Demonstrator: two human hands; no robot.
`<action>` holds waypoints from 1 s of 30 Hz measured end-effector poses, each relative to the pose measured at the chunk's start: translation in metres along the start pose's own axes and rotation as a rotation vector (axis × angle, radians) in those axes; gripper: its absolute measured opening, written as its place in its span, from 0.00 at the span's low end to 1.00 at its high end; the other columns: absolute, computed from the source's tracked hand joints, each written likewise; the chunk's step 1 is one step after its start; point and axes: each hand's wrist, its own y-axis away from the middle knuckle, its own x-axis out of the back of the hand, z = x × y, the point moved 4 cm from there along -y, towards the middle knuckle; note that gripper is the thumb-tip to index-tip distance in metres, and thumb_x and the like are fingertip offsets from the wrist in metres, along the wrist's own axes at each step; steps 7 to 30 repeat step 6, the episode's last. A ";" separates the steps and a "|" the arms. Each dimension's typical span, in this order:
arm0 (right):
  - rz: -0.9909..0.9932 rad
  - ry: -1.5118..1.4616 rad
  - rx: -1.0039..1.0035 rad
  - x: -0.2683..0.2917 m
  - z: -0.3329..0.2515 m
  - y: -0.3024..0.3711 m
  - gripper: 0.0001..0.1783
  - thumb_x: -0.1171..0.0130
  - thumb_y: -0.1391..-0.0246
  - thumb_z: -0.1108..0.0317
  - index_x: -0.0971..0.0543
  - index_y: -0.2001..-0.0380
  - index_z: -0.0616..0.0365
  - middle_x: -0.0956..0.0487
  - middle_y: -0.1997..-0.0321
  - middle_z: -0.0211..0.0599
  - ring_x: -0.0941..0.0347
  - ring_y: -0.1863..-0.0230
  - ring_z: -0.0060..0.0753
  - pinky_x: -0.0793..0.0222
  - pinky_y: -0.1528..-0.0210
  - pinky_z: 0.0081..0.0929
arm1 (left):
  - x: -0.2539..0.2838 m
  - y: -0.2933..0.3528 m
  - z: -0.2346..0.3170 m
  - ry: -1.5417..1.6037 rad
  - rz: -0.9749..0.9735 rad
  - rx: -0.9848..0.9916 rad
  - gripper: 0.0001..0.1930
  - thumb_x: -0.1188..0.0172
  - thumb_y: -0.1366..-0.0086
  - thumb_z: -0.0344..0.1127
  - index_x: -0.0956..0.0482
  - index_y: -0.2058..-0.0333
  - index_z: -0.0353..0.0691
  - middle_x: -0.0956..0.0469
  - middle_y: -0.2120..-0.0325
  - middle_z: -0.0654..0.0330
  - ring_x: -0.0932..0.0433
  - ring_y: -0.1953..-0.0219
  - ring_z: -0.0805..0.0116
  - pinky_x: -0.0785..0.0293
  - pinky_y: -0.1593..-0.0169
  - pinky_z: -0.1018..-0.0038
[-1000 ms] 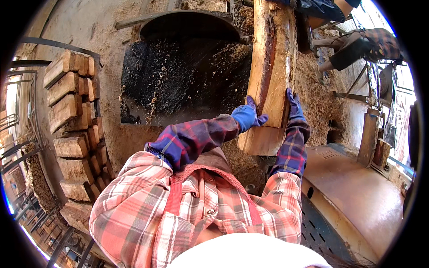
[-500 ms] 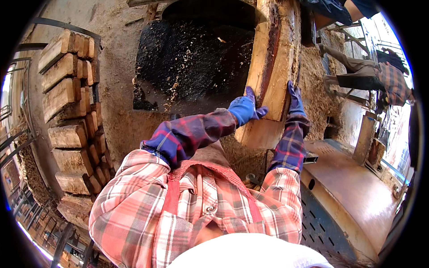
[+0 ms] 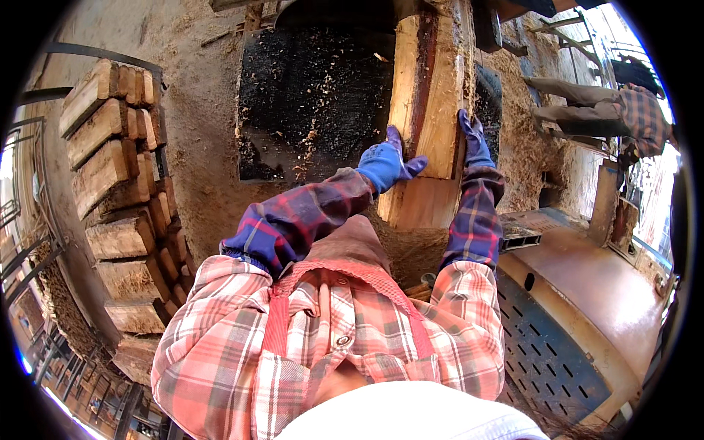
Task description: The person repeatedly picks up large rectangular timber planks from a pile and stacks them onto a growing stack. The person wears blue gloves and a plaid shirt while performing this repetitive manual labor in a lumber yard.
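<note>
A thick wooden plank (image 3: 442, 103) with bark-brown striping lies lengthwise in front of me, its near end toward my body. Under that end, a paler, smoother piece of wood (image 3: 422, 204) sticks out toward me. My left hand (image 3: 389, 163), in a blue and purple glove, grips the left side, with its thumb over the top near the end. Along the right side my right hand (image 3: 475, 141), gloved alike, presses with fingers stretched forward; its palm side is hidden. The far end of the wood runs out of view at the top.
A black sheet (image 3: 315, 110) strewn with wood chips lies beneath and beyond the wood. At left stands a stack of wooden blocks (image 3: 121, 238). A metal machine table (image 3: 579, 282) is at my right. Another person (image 3: 587, 110) stands farther off at right.
The wood and both hands have shifted left over the black sheet, which now shows on the wood's right side too. My grip looks the same.
</note>
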 end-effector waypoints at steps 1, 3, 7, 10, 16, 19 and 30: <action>-0.027 -0.017 -0.013 -0.004 0.001 0.001 0.44 0.40 0.55 0.39 0.36 0.45 0.62 0.26 0.52 0.43 0.28 0.57 0.33 0.33 0.54 0.26 | 0.004 0.003 -0.004 0.001 0.006 -0.007 0.58 0.50 0.50 0.71 0.58 0.39 0.24 0.29 0.54 0.35 0.28 0.51 0.45 0.33 0.48 0.65; -0.073 -0.025 -0.028 -0.011 0.006 -0.002 0.44 0.40 0.55 0.39 0.36 0.45 0.62 0.26 0.52 0.44 0.28 0.56 0.33 0.33 0.53 0.26 | 0.010 0.007 -0.010 -0.002 0.004 -0.013 0.57 0.50 0.50 0.70 0.58 0.39 0.25 0.29 0.55 0.35 0.27 0.52 0.45 0.33 0.48 0.64; -0.093 0.012 -0.001 -0.023 0.018 -0.014 0.50 0.41 0.55 0.37 0.45 0.40 0.63 0.31 0.46 0.47 0.30 0.52 0.35 0.36 0.49 0.25 | 0.021 0.013 -0.019 -0.013 -0.007 -0.010 0.57 0.50 0.50 0.71 0.58 0.39 0.25 0.29 0.55 0.36 0.27 0.52 0.44 0.33 0.48 0.65; -0.093 0.012 -0.001 -0.023 0.018 -0.014 0.50 0.41 0.55 0.37 0.45 0.40 0.63 0.31 0.46 0.47 0.30 0.52 0.35 0.36 0.49 0.25 | 0.021 0.013 -0.019 -0.013 -0.007 -0.010 0.57 0.50 0.50 0.71 0.58 0.39 0.25 0.29 0.55 0.36 0.27 0.52 0.44 0.33 0.48 0.65; -0.093 0.012 -0.001 -0.023 0.018 -0.014 0.50 0.41 0.55 0.37 0.45 0.40 0.63 0.31 0.46 0.47 0.30 0.52 0.35 0.36 0.49 0.25 | 0.021 0.013 -0.019 -0.013 -0.007 -0.010 0.57 0.50 0.50 0.71 0.58 0.39 0.25 0.29 0.55 0.36 0.27 0.52 0.44 0.33 0.48 0.65; -0.093 0.012 -0.001 -0.023 0.018 -0.014 0.50 0.41 0.55 0.37 0.45 0.40 0.63 0.31 0.46 0.47 0.30 0.52 0.35 0.36 0.49 0.25 | 0.021 0.013 -0.019 -0.013 -0.007 -0.010 0.57 0.50 0.50 0.71 0.58 0.39 0.25 0.29 0.55 0.36 0.27 0.52 0.44 0.33 0.48 0.65; -0.093 0.012 -0.001 -0.023 0.018 -0.014 0.50 0.41 0.55 0.37 0.45 0.40 0.63 0.31 0.46 0.47 0.30 0.52 0.35 0.36 0.49 0.25 | 0.021 0.013 -0.019 -0.013 -0.007 -0.010 0.57 0.50 0.50 0.71 0.58 0.39 0.25 0.29 0.55 0.36 0.27 0.52 0.44 0.33 0.48 0.65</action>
